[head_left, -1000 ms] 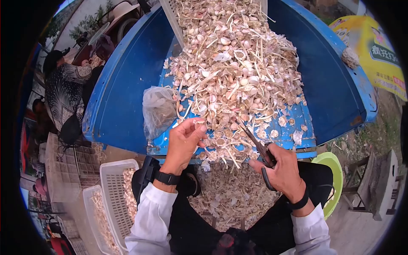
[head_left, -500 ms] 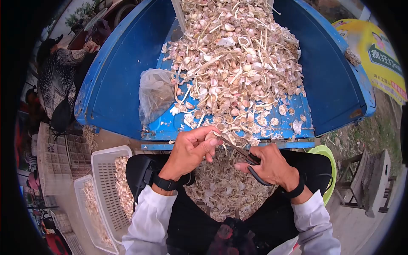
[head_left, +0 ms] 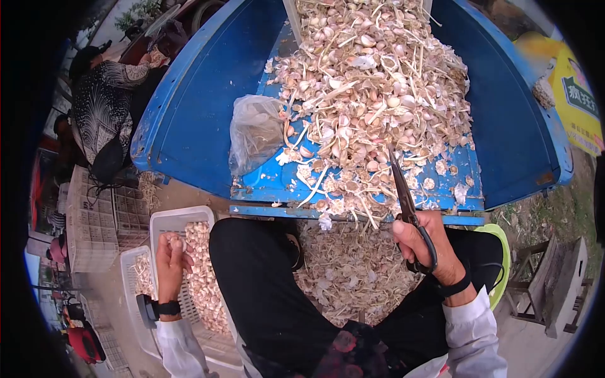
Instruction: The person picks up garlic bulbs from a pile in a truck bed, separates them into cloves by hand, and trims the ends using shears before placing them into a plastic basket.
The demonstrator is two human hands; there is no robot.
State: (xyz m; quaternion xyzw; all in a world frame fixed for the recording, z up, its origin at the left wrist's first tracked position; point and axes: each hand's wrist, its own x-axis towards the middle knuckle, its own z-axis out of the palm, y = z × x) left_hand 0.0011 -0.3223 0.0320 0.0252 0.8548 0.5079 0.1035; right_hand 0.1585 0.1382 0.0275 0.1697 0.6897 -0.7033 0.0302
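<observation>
My right hand [head_left: 432, 249] grips a pair of dark scissors [head_left: 406, 192], their blades pointing up toward the garlic heap [head_left: 378, 94] and lying close together. Over the white plastic basket [head_left: 159, 222] on my left, my left hand [head_left: 171, 268] has its fingers curled around a small pale garlic clove [head_left: 174, 239], mostly hidden by the fingers. Trimmed garlic cloves [head_left: 205, 277] fill the part of that basket beside the hand. Loose cloves, dry stalks and skins spread from the heap to the front edge of the blue metal tray [head_left: 252, 200].
A clear plastic bag [head_left: 255, 133] lies on the tray's left. Skins and stalk scraps [head_left: 350, 274] are piled between my knees. A second white basket [head_left: 129, 264] stands further left, a green basin [head_left: 501, 252] and wooden stool [head_left: 548, 283] on the right. Another person [head_left: 110, 113] sits at far left.
My left hand has moved from the scissor tips down and left to the basket. The right hand has shifted slightly right, and the scissors now point upward. The view has shifted too.
</observation>
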